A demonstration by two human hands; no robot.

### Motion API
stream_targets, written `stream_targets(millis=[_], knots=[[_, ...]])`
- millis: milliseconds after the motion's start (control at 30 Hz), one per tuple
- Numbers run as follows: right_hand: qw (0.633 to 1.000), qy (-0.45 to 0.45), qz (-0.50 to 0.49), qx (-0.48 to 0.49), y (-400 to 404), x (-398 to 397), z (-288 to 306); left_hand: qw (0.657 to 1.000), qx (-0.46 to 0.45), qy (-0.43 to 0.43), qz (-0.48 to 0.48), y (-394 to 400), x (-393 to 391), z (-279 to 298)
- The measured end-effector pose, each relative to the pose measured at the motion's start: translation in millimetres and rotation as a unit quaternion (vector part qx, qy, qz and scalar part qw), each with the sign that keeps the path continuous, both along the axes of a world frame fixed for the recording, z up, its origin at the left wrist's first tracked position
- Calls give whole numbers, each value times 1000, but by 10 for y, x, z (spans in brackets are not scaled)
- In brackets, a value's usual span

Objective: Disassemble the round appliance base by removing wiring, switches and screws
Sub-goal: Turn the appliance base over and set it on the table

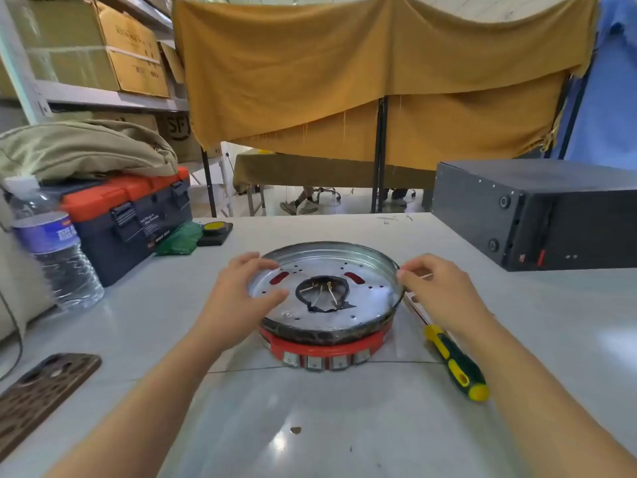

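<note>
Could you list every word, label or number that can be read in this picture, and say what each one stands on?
"SF": printed on the cardboard box under the shelf.
Water bottle label: blurred, unreadable.
Toolbox front label: white print too small to read.
Upper cardboard boxes: faint print, too blurred to read.
Round appliance base, screwdriver and black case: no readable text.

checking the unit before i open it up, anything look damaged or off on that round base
Yes: the black ring around the centre hole of the round base looks torn, with a ragged flap at its front edge and bare wire ends sticking up inside. The base's dark band above the red part looks scorched or grimy.
</note>
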State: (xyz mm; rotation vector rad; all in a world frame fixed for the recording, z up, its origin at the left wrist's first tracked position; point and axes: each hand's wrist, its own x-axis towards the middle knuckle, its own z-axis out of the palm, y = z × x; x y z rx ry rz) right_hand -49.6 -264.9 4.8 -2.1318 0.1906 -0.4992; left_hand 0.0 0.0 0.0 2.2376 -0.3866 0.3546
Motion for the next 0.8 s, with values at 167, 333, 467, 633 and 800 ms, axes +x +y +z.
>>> stream_targets(millis=[167, 333, 467, 633, 800], knots=[[989, 55, -38, 131, 83, 292, -162, 974, -177, 134, 44, -76, 235, -163], [980, 78, -4, 184, 107, 309, -275, 951, -247, 186, 34, -44, 294, -269], [972, 34, 31, 232, 144, 285, -231, 933, -306, 186, 37, -24, 295, -283], [931, -53, 96, 348, 197, 253, -135, 888, -403, 219, 13, 52, 301, -295], [930, -45, 108, 348, 364, 175, -123, 851, -468, 238, 0, -11, 250, -320]])
